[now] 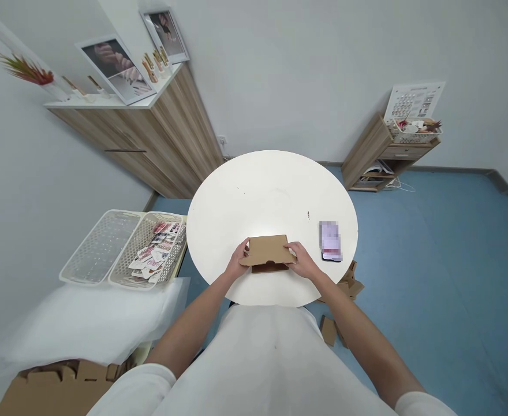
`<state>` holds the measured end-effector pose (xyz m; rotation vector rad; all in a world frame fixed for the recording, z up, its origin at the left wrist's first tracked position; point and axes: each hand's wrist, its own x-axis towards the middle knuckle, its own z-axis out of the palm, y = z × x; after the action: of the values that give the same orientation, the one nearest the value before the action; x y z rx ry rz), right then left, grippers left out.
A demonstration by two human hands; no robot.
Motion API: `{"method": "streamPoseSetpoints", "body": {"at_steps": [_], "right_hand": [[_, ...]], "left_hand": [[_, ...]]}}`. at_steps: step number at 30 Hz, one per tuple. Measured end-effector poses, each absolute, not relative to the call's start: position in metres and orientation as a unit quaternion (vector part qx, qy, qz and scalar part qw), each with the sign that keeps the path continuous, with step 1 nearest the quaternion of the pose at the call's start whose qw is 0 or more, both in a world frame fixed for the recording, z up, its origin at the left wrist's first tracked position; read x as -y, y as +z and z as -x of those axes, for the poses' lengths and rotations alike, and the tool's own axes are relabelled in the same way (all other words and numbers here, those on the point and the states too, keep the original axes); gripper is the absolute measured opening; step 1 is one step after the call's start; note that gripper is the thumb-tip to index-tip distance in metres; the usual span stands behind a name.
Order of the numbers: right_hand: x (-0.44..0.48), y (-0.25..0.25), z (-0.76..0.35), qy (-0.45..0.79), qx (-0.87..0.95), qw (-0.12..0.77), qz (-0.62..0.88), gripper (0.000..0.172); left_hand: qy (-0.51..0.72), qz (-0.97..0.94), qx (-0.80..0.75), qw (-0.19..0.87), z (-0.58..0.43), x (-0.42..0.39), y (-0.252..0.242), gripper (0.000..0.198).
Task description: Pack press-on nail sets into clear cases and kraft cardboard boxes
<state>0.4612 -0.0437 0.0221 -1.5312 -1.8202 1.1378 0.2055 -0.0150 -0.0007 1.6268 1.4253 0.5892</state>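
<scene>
A small brown cardboard box [268, 249] lies at the near part of the round white table [271, 190]. Its lid flap is partly lowered, with a dark gap showing along the near edge. My left hand [238, 260] grips the box's left side, fingers at the lid's corner. On the right side, my right hand [301, 260] holds the lid's edge, thumb and fingers around the corner. What lies inside the box is hidden.
A phone [331, 241] lies on the table's right side. Left of the table are a basket of packets [154, 251] and an empty-looking basket [100, 245]. Flat cardboard [55, 390] sits at lower left; cardboard pieces [328, 330] lie on the floor at right.
</scene>
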Motion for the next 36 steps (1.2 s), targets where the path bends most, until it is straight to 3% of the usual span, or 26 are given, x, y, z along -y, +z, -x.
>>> {"method": "streamPoseSetpoints", "body": {"at_steps": [4, 10, 18, 23, 28, 36], "right_hand": [[0.056, 0.004, -0.455, 0.449, 0.612, 0.282, 0.587, 0.061], [0.064, -0.010, -0.452, 0.507, 0.552, 0.331, 0.574, 0.059], [0.062, -0.002, -0.456, 0.522, 0.516, 0.318, 0.600, 0.054], [0.048, 0.026, -0.466, 0.524, 0.531, 0.251, 0.617, 0.048], [0.026, 0.049, -0.470, 0.499, 0.558, 0.170, 0.641, 0.040], [0.018, 0.052, -0.467, 0.405, 0.601, 0.231, 0.649, 0.031]], "left_hand": [[0.238, -0.689, -0.504, 0.463, -0.196, 0.026, 0.001, 0.090], [0.210, -0.714, -0.481, 0.463, -0.196, 0.035, -0.008, 0.098], [0.275, -0.688, -0.523, 0.422, -0.212, 0.032, -0.013, 0.056], [0.288, -0.635, -0.548, 0.462, -0.213, 0.026, 0.006, 0.052], [0.207, -0.605, -0.584, 0.501, -0.216, 0.009, 0.027, 0.039], [0.202, -0.637, -0.643, 0.375, -0.229, -0.002, 0.037, 0.034]]}}
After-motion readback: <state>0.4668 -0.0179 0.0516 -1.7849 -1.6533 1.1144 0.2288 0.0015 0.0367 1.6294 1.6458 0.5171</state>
